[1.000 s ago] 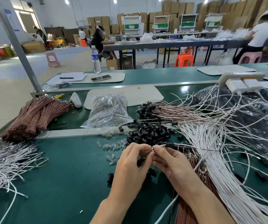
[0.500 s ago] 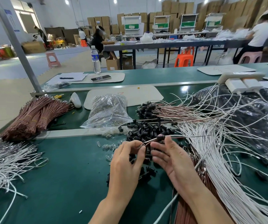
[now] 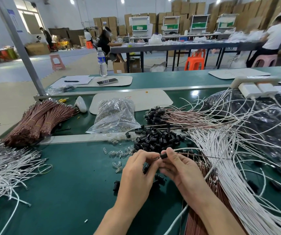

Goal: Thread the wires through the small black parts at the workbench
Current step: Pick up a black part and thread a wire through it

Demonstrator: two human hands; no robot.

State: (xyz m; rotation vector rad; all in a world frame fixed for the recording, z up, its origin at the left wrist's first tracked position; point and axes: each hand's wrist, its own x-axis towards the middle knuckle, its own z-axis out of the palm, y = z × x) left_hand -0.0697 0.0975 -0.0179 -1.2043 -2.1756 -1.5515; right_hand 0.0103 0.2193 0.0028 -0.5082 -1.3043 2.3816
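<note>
My right hand (image 3: 178, 168) pinches a small black part (image 3: 163, 155) between thumb and forefinger. A pair of wires (image 3: 202, 154), one white and one brown, runs from that part off to the right. My left hand (image 3: 136, 170) meets it from the left, its fingertips pinching at the part's end. Just beyond my hands lies a heap of loose black parts (image 3: 156, 139). Several more black parts (image 3: 116, 185) lie on the green mat under and beside my hands. Small clear bulbs (image 3: 117, 152) are scattered to the left of the heap.
White wires (image 3: 238, 167) fan across the right of the bench, brown wires (image 3: 202, 221) under them. Finished wires with black ends (image 3: 155, 114) lie further back. A clear bag (image 3: 115, 116), brown wire bundles (image 3: 38, 119) and white wires (image 3: 2, 170) sit to the left.
Both hands have shifted slightly toward me. The black part now sits pinched in my right fingers with the wires trailing right; my left fingertips have closed in on its end.
</note>
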